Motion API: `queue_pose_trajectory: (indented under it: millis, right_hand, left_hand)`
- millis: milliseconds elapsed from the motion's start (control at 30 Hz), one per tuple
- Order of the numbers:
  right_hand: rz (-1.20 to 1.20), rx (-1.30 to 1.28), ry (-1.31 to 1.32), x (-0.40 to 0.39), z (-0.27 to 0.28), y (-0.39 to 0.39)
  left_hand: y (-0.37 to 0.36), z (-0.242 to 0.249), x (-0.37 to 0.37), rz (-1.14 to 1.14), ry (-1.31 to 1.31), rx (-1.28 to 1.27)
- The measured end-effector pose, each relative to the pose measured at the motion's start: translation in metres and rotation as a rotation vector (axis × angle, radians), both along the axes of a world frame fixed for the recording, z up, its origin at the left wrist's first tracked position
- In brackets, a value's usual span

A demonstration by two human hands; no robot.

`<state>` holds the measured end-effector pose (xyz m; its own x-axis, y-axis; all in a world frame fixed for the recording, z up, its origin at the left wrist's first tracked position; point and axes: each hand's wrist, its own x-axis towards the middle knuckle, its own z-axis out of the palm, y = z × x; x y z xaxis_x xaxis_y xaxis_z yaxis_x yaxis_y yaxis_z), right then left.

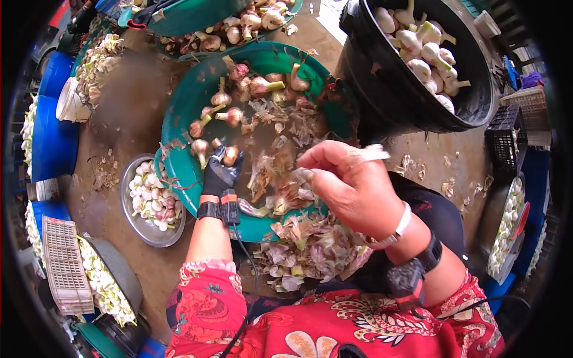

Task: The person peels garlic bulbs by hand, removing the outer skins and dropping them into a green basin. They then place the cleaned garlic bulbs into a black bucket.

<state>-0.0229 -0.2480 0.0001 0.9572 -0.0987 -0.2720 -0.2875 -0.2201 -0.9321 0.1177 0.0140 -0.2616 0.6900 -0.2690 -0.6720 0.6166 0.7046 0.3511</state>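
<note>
Garlic bulb (230, 156) sat pinched in the gloved left hand (219, 173) over the green basin (185, 113); light, firm, papery-skinned, likely best held around its body. Right hand (349, 182) pinched loose peel (370, 153).

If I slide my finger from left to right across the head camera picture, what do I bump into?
Blue barrel → metal bowl of peeled cloves → gloved left hand holding a garlic bulb → right hand → black tub of garlic → black crate.

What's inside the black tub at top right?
The black tub holds peeled white garlic bulbs with trimmed stems, piled against its far side. What lies beneath the pile is covered.
</note>
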Motion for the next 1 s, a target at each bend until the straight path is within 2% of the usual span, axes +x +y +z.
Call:
queue_pose_trajectory:
  millis: [67, 133, 167, 200, 233, 267, 333, 400, 467, 533, 633, 667, 767, 800, 833, 867, 900, 933, 1000]
  right_hand:
    - [-0.116, 0.033, -0.178, 0.005, -0.017, 0.011]
    - [-0.102, -0.066, -0.136, 0.007, -0.02, 0.018]
    - [-0.099, -0.121, -0.196, 0.009, -0.025, 0.021]
    - [-0.094, -0.172, -0.254, 0.01, -0.031, 0.025]
    - [-0.103, -0.205, -0.387, 0.009, -0.038, 0.029]
    - [-0.095, -0.179, -0.412, 0.005, -0.037, 0.032]
    - [-0.076, -0.153, -0.392, 0.004, -0.033, 0.039]
    - [-0.122, 0.222, -0.343, 0.002, -0.038, 0.05]
    - [-0.071, 0.405, -0.41, 0.003, -0.033, 0.055]
    - [0.035, 0.233, -0.258, -0.002, -0.009, 0.051]
    - [0.15, -0.164, -0.686, -0.012, 0.02, 0.049]
    - [0.162, -0.232, -0.816, -0.014, 0.028, 0.049]
    - [0.133, -0.278, -0.841, -0.02, 0.04, 0.053]
    - [0.109, -0.263, -0.845, -0.019, 0.041, 0.051]
    - [0.142, -0.233, -0.814, -0.014, 0.03, 0.043]
    - [0.131, -0.192, -0.669, -0.014, 0.019, 0.037]
    - [0.097, 0.011, -0.482, -0.011, 0.008, 0.033]
    - [0.068, 0.207, -0.292, -0.009, 0.002, 0.031]
    - [0.072, 0.341, -0.156, -0.015, 0.037, 0.033]
  left_hand:
    - [-0.036, 0.06, -0.006, -0.068, -0.073, -0.165]
    - [-0.067, 0.114, -0.024, -0.23, -0.357, -0.018]
    - [-0.071, 0.129, -0.034, -0.266, -0.394, -0.125]
    - [-0.082, 0.162, -0.048, -0.262, -0.247, -0.264]
    - [-0.088, 0.184, -0.067, -0.39, -0.54, 0.01]
    - [-0.09, 0.199, -0.083, -0.505, -0.823, 0.312]
    - [-0.092, 0.209, -0.097, -0.455, -1.06, 0.499]
    - [-0.064, 0.201, -0.099, -0.517, -1.562, 1.134]
    - [-0.066, 0.25, -0.115, -0.377, -1.066, 0.708]
    - [-0.053, 0.285, -0.115, -0.437, -0.771, 0.602]
    - [-0.035, 0.312, -0.125, -0.611, -0.809, 0.866]
    - [-0.036, 0.312, -0.128, -0.594, -0.84, 0.825]
    - [-0.041, 0.317, -0.137, -0.41, -0.749, 0.367]
    - [-0.046, 0.331, -0.139, -0.4, -0.756, 0.37]
    - [-0.05, 0.345, -0.141, -0.227, -0.619, 0.129]
    - [-0.051, 0.351, -0.141, -0.059, -0.473, -0.11]
    - [-0.034, 0.322, -0.126, -0.111, -0.599, -0.302]
    - [-0.029, 0.307, -0.118, -0.102, -0.599, -0.308]
    - [-0.022, 0.284, -0.105, -0.54, -0.84, 0.698]
